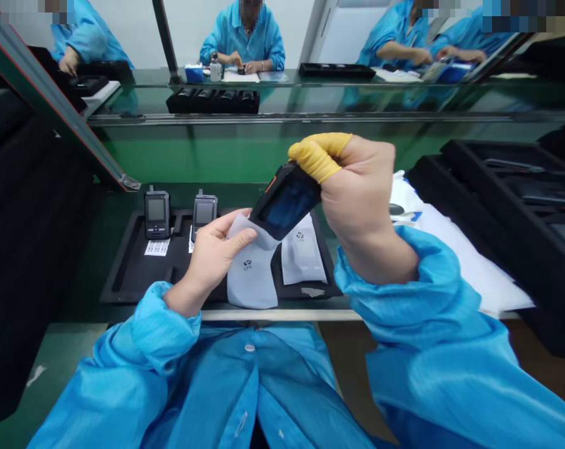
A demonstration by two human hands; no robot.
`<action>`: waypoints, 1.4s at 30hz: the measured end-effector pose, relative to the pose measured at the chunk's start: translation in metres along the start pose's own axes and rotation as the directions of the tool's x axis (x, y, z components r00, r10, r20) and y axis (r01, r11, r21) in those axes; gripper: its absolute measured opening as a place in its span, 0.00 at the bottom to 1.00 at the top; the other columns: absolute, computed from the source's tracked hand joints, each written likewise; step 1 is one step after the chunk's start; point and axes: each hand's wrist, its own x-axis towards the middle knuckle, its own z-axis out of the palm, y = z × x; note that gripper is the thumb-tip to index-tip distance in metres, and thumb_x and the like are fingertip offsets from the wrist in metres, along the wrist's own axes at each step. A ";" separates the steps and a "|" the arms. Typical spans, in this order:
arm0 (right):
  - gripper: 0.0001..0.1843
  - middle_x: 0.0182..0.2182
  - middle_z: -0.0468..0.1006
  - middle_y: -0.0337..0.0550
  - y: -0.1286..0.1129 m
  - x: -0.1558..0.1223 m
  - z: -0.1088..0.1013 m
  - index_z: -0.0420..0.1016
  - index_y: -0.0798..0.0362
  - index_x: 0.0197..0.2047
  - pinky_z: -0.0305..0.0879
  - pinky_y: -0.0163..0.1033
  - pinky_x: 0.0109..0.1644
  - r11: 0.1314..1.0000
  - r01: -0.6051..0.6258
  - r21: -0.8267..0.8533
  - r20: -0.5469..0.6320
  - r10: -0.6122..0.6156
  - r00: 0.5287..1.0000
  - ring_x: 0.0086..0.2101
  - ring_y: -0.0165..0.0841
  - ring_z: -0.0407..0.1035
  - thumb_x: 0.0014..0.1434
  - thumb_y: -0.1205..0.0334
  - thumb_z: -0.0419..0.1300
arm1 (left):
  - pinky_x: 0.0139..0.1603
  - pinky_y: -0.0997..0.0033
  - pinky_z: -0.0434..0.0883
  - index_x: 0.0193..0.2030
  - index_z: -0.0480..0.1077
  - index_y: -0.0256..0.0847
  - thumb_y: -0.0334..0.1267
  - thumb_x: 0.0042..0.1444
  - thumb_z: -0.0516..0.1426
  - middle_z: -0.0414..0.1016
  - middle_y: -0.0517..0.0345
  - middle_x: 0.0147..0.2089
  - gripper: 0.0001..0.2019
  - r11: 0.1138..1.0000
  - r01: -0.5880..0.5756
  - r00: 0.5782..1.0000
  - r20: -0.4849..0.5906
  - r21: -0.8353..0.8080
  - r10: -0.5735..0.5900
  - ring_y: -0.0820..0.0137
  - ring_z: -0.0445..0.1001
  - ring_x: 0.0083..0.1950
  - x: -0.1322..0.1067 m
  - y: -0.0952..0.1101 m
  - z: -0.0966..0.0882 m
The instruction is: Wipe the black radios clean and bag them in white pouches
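My right hand (352,181), with yellow finger cots on its fingers, grips the top end of a black handheld device (287,202). The device is tilted, screen toward me, with an orange button on its side. Its lower end sits at the mouth of a translucent white plastic bag (252,277) printed CPE. My left hand (217,249) pinches the bag near its opening, thumb in front. Under the hands lies a black foam tray (128,268). Another white bag (304,255) rests on the tray's right part, with something inside.
Two similar devices (157,215) stand at the tray's left, above label stickers (157,247). White bags (455,249) are piled at right beside stacked black trays (511,168). Across the bench, people in blue coats (245,37) work near another tray of devices (212,101).
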 end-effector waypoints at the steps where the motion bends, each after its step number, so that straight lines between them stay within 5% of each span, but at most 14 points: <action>1: 0.06 0.27 0.77 0.32 0.000 0.000 0.001 0.78 0.50 0.29 0.71 0.38 0.42 1.000 -0.003 -0.024 0.038 0.004 0.999 0.32 0.29 0.73 0.54 0.59 0.63 | 0.42 0.65 0.74 0.42 0.78 0.42 0.49 0.38 0.70 0.81 0.57 0.38 0.23 0.999 -0.015 1.000 0.017 0.034 0.014 0.64 0.78 0.39 0.000 0.001 0.000; 7: 0.11 0.31 0.79 0.37 0.006 -0.008 0.012 0.79 0.52 0.31 0.69 0.42 0.46 0.990 -0.015 -0.142 0.175 0.040 0.984 0.37 0.33 0.74 0.56 0.54 0.61 | 0.43 0.66 0.74 0.40 0.79 0.41 0.57 0.52 0.60 0.81 0.54 0.42 0.21 0.958 -0.163 0.983 -0.050 0.237 0.180 0.64 0.78 0.43 0.000 0.000 0.004; 12: 0.08 0.32 0.80 0.38 0.008 -0.018 0.009 0.80 0.51 0.33 0.66 0.47 0.52 0.979 -0.026 -0.202 0.393 0.106 0.913 0.39 0.35 0.74 0.54 0.56 0.64 | 0.41 0.69 0.74 0.36 0.79 0.40 0.56 0.55 0.57 0.81 0.56 0.35 0.20 0.916 -0.239 0.956 -0.089 0.322 0.281 0.65 0.78 0.40 0.000 0.004 0.013; 19: 0.12 0.37 0.80 0.33 0.006 -0.016 -0.041 0.79 0.45 0.39 0.67 0.42 0.53 0.985 -0.068 -0.157 0.131 0.088 0.987 0.42 0.32 0.73 0.54 0.50 0.64 | 0.48 0.67 0.73 0.37 0.78 0.42 0.53 0.54 0.60 0.81 0.57 0.38 0.16 0.943 -0.269 0.942 -0.152 0.197 0.300 0.64 0.77 0.46 -0.007 0.027 0.038; 25: 0.12 0.34 0.81 0.37 0.012 -0.017 -0.098 0.81 0.51 0.37 0.67 0.41 0.46 0.932 -0.141 -0.333 -0.063 0.127 0.990 0.38 0.30 0.73 0.55 0.54 0.62 | 0.48 0.65 0.74 0.32 0.72 0.41 0.55 0.51 0.61 0.79 0.52 0.40 0.18 0.991 -0.085 0.967 -0.248 -0.106 0.056 0.61 0.76 0.51 0.060 -0.013 0.028; 29: 0.09 0.30 0.80 0.42 0.023 -0.017 -0.138 0.82 0.55 0.32 0.65 0.39 0.40 0.883 -0.285 -0.372 -0.240 0.206 0.949 0.32 0.27 0.71 0.53 0.58 0.64 | 0.48 0.67 0.74 0.29 0.67 0.41 0.53 0.51 0.61 0.79 0.49 0.38 0.17 0.998 0.066 0.935 -0.349 -0.019 -0.069 0.63 0.75 0.51 0.096 -0.041 0.018; 33: 0.10 0.36 0.81 0.51 0.051 -0.014 -0.185 0.81 0.60 0.38 0.65 0.38 0.40 0.694 -0.548 -0.468 -0.442 0.353 0.825 0.32 0.28 0.71 0.54 0.64 0.63 | 0.46 0.65 0.74 0.35 0.69 0.38 0.44 0.45 0.65 0.78 0.49 0.37 0.15 0.983 0.142 0.969 -0.217 0.119 -0.114 0.59 0.77 0.48 0.078 -0.034 0.012; 35: 0.14 0.40 0.81 0.54 0.070 -0.015 -0.212 0.79 0.61 0.44 0.66 0.37 0.42 0.535 -0.663 -0.524 -0.520 0.416 0.746 0.34 0.30 0.73 0.54 0.68 0.63 | 0.50 0.59 0.72 0.53 0.65 0.41 0.44 0.44 0.64 0.75 0.47 0.50 0.28 0.884 0.051 0.996 -0.083 0.465 -0.013 0.55 0.73 0.53 0.058 -0.023 0.002; 37: 0.15 0.40 0.81 0.53 0.091 -0.019 -0.239 0.79 0.62 0.44 0.67 0.36 0.44 0.414 -0.718 -0.560 -0.566 0.441 0.696 0.37 0.32 0.74 0.51 0.72 0.63 | 0.48 0.48 0.72 0.65 0.54 0.47 0.48 0.43 0.64 0.64 0.42 0.62 0.42 0.641 -0.015 0.999 -0.009 0.767 0.034 0.45 0.70 0.56 0.042 -0.017 -0.012; 39: 0.15 0.40 0.81 0.53 0.110 -0.026 -0.261 0.79 0.60 0.44 0.67 0.38 0.45 0.204 -0.748 -0.632 -0.596 0.490 0.637 0.39 0.36 0.74 0.51 0.70 0.63 | 0.43 0.40 0.71 0.65 0.55 0.51 0.56 0.38 0.65 0.68 0.40 0.55 0.46 0.410 -0.022 0.999 0.034 0.912 -0.023 0.38 0.73 0.47 0.034 -0.018 -0.026; 42: 0.11 0.38 0.81 0.53 0.136 -0.036 -0.278 0.80 0.58 0.37 0.66 0.39 0.46 0.060 -0.752 -0.656 -0.606 0.551 0.573 0.40 0.39 0.73 0.47 0.65 0.66 | 0.41 0.37 0.68 0.63 0.58 0.52 0.64 0.39 0.60 0.71 0.44 0.42 0.44 0.280 -0.094 0.989 0.121 0.955 -0.082 0.33 0.71 0.46 0.031 -0.030 -0.031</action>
